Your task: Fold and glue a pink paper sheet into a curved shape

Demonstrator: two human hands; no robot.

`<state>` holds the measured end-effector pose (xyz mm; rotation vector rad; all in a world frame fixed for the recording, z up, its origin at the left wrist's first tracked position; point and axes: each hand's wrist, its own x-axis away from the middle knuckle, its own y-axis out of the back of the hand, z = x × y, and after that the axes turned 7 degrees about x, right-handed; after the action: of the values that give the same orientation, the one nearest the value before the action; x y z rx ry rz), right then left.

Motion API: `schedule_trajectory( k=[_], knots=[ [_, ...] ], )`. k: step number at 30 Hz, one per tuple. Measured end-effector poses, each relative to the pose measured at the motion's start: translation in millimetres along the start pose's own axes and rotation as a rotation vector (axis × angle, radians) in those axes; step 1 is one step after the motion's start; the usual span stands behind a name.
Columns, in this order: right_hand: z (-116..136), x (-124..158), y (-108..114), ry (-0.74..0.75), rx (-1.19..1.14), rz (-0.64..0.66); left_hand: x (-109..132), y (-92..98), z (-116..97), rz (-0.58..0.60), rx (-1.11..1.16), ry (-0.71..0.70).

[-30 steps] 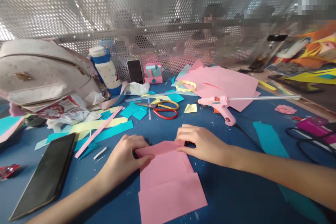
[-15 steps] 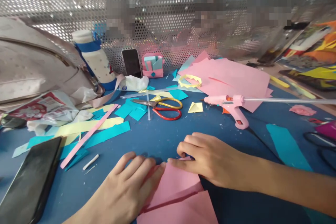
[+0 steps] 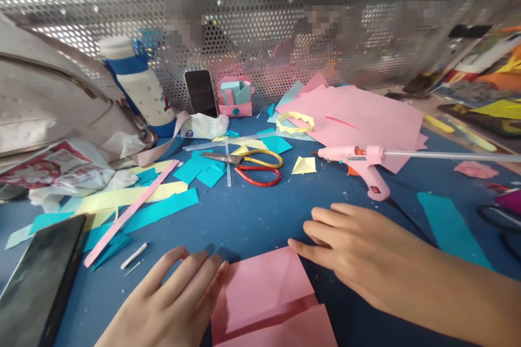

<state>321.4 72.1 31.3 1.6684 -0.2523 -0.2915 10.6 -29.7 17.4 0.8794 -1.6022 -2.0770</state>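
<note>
A folded pink paper sheet (image 3: 266, 293) lies on the blue table (image 3: 252, 217) close to me. My left hand (image 3: 171, 303) rests flat at its left edge, fingers stretched out and touching the fold. My right hand (image 3: 362, 249) lies flat at the sheet's upper right corner, fingers extended, the fingertips touching the paper's edge. Neither hand grips anything.
Scissors (image 3: 248, 165) with yellow and red handles lie mid-table beside a pink glue gun (image 3: 362, 165). Pink sheets (image 3: 358, 114), paper strips (image 3: 134, 200), a phone (image 3: 36, 282), a bottle (image 3: 140, 84), a bag (image 3: 44, 103) and a standing phone (image 3: 199, 92) surround them. A perforated screen stands behind.
The paper has been folded over and pressed down. My hands went from pinching its far edge to lying flat, the right sliding rightwards. The view has dipped closer to the table.
</note>
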Motion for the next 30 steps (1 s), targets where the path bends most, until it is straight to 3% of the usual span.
schedule_trajectory(
  k=[7, 11, 25, 30],
  knots=[
    [-2, -11, 2, 0.146, -0.019, 0.001, -10, 5.4, -2, -0.023, 0.053, 0.018],
    [-1, -22, -5, 0.222, -0.056, -0.02, -23, 6.1, -6, 0.029, 0.128, -0.014],
    [13, -23, 3, 0.165, -0.004, -0.01, -13, -1.2, -16, 0.155, 0.307, -0.044],
    [20, -20, 15, 0.126, 0.055, 0.009, -9, -0.8, -14, 0.131, 0.269, -0.02]
  ],
)
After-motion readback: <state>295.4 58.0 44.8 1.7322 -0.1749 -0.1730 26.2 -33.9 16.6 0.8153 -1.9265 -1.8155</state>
